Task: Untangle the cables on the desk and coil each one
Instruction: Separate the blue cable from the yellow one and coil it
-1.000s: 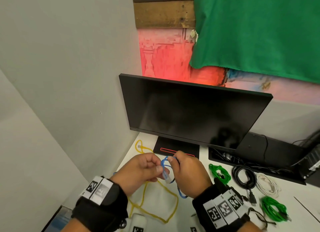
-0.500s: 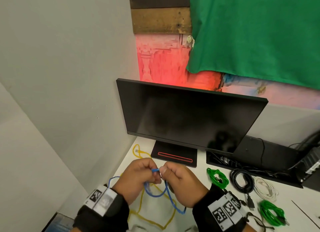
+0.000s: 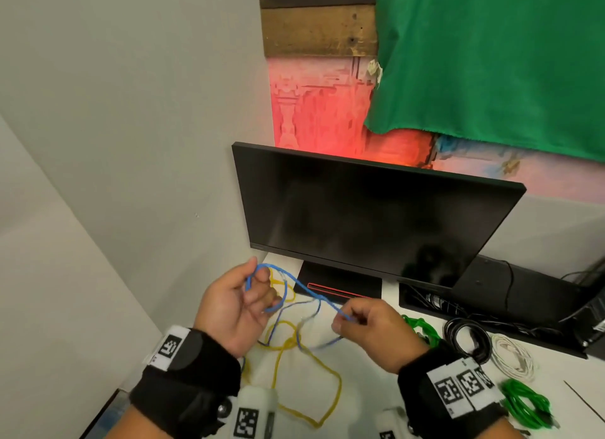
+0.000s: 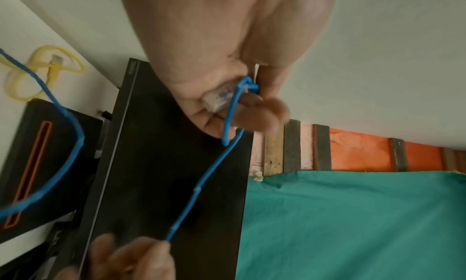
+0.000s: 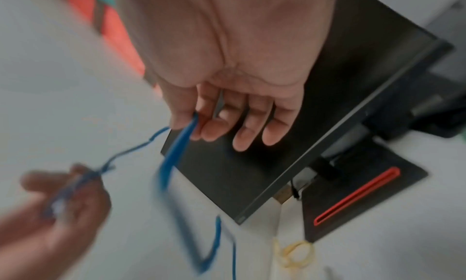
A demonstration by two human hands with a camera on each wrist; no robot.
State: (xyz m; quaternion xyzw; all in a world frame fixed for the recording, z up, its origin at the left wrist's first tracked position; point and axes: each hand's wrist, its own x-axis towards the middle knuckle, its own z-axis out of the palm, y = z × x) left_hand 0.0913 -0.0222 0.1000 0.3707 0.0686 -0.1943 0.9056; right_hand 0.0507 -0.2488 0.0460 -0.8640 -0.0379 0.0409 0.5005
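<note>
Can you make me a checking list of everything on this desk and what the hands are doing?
Surface: white desk.
Job's things: blue cable stretched between both hands; yellow cable loose on the desk.
Clutter: nothing seen.
Grippers: left hand holds the blue cable's clear plug and a loop; right hand pinches the cable.
Cables: two green bundles, black coil, white coil, already coiled.
Surroundings: dark monitor, green cloth, grey wall.
</note>
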